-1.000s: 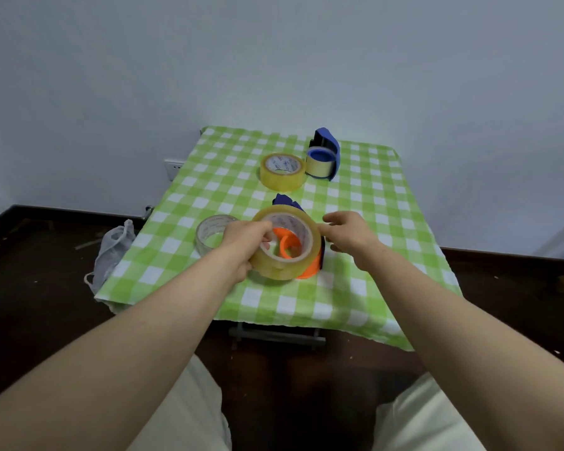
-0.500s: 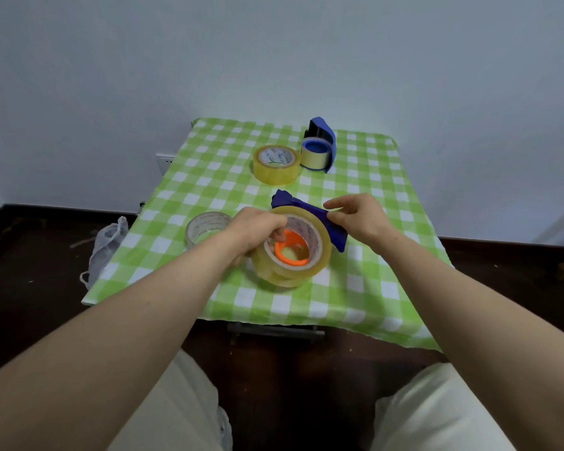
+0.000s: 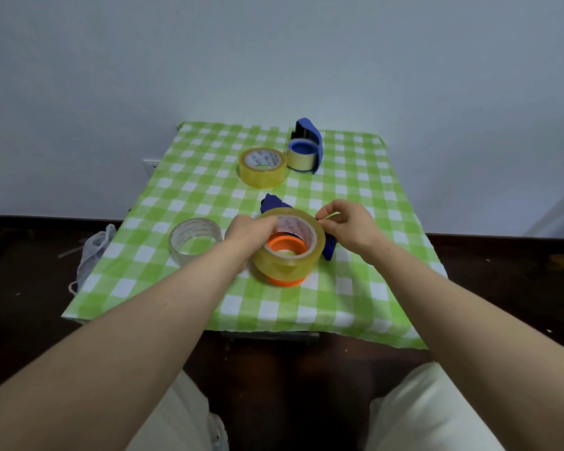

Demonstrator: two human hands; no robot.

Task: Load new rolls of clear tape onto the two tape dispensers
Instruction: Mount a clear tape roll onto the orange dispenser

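A fat yellowish roll of clear tape [image 3: 290,258] sits over the orange hub [image 3: 285,245] of the near blue dispenser [image 3: 329,247], lying flat on the table's middle. My left hand [image 3: 249,234] grips the roll's left rim. My right hand [image 3: 347,227] pinches at the roll's far right edge, fingertips together; what it pinches is too small to tell. A second blue dispenser [image 3: 308,146] stands at the back with a thin roll on its blue hub. Another full yellowish roll [image 3: 262,167] lies beside it.
A nearly used-up clear roll [image 3: 194,240] lies left of my left hand. The green checked tablecloth [image 3: 355,297] covers a small table against the white wall. A white mesh bag [image 3: 93,252] hangs off the table's left edge. Dark floor surrounds the table.
The roll and near dispenser have been tipped from upright to flat on the table, orange hub facing up. My right hand moved from the dispenser's side to the roll's far edge.
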